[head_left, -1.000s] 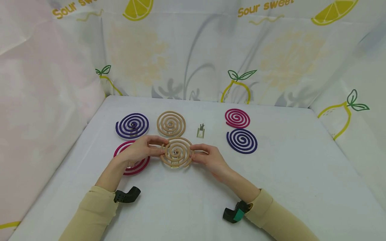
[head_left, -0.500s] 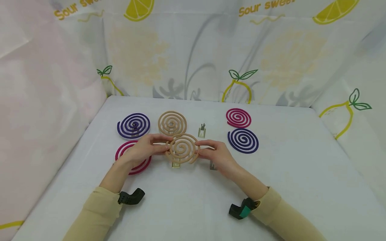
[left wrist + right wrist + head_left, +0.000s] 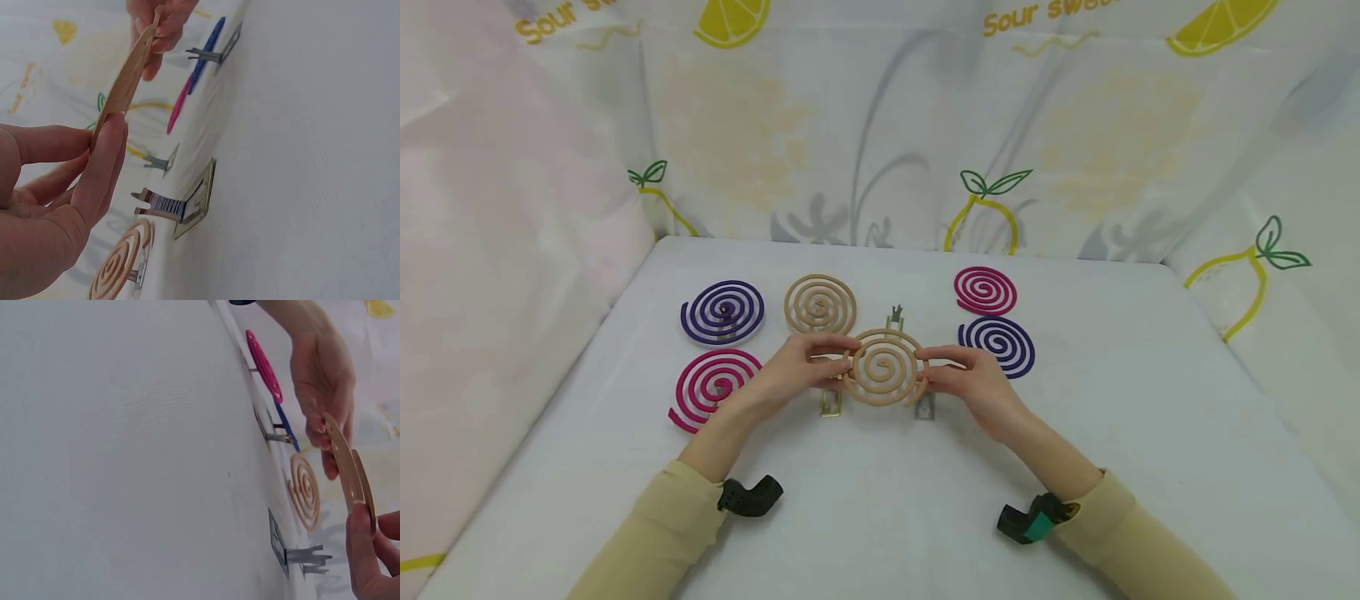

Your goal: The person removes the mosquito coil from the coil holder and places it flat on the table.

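A tan mosquito coil (image 3: 883, 367) is held up between both hands, clear of the metal stands in the wrist views. My left hand (image 3: 793, 368) pinches its left rim between thumb and fingers. At the opposite rim my right hand (image 3: 981, 387) pinches it the same way. Seen nearly edge-on, the coil (image 3: 128, 81) tilts in the left wrist view. Below and around it are bare metal stands: one near the left fingers (image 3: 831, 404), one by the right hand (image 3: 925, 407), and one behind the coil (image 3: 895, 321), partly covered by it.
On stands at the left are a dark blue coil (image 3: 723, 312), a magenta coil (image 3: 718, 383) partly behind my left forearm, and another tan coil (image 3: 820, 305). A second magenta coil (image 3: 986, 291) and dark blue coil (image 3: 997, 343) lie at the right. Printed cloth (image 3: 1075, 150) hangs behind the white table (image 3: 887, 517).
Both hands have lifted the tan coil off the front left stand and carried it to the right. That stand and the one to its right now show more fully.
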